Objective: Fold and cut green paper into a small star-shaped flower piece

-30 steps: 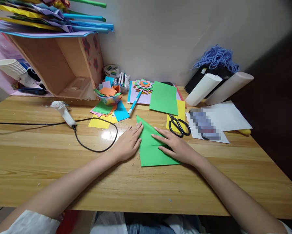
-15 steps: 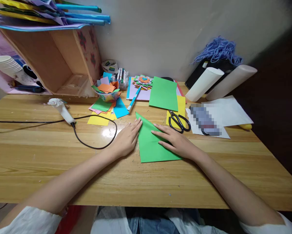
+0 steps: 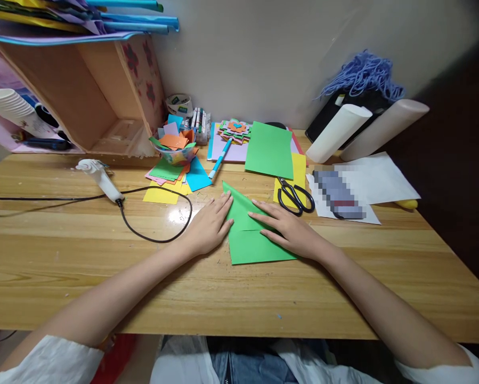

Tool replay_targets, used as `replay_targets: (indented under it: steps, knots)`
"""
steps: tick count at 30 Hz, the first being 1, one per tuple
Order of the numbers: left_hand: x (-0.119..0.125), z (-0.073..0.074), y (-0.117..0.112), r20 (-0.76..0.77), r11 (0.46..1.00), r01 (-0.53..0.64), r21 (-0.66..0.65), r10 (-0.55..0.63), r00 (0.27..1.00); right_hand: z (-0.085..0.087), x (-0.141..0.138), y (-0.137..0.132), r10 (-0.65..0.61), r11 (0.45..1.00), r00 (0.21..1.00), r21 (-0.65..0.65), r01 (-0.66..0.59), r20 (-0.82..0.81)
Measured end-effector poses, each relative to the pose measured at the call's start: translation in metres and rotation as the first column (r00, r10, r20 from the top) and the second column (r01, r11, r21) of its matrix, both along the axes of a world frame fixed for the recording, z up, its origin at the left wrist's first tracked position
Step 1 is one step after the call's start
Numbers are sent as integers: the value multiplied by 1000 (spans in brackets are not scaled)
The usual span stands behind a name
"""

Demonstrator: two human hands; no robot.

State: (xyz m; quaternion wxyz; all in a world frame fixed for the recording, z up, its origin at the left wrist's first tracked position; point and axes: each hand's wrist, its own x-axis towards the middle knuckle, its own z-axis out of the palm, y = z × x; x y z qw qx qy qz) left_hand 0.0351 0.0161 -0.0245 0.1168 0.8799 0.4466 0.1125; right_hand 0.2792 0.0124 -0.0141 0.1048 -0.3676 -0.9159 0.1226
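Observation:
A folded sheet of green paper (image 3: 249, 246) lies on the wooden table in front of me, its top edge slanting down from a point at the upper left. My left hand (image 3: 211, 224) rests flat at the paper's left edge, fingertips touching it near that point. Across the slanted upper right side lies my right hand (image 3: 285, 229), its fingers spread and pressing on the sheet; it hides the paper's right corner. Black-handled scissors (image 3: 295, 197) lie just beyond my right hand, partly on yellow paper (image 3: 300, 165).
A white glue gun (image 3: 101, 178) with a looping black cord lies to the left. Behind are a bowl of paper scraps (image 3: 175, 152), a blue paper stick (image 3: 221, 159) and another green sheet (image 3: 269, 149). White rolls (image 3: 339, 133) lean at the back right, near white paper (image 3: 379, 178).
My left thumb has moved out onto the green paper's left edge. The right hand stays spread on the sheet, almost unmoved. The camera view has shifted slightly.

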Motion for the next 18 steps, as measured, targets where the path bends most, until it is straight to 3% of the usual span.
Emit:
replay_targets:
  steps: [9,18]
  knots:
    - [0,-1,0,-13,1000,2,14,-2,1000,2,1,-1,1,1000,1000,-11,-1,2]
    - [0,5,-2,-67,999,26,41,-23,997,2,4,1,2,1000,994,-16,-1,111]
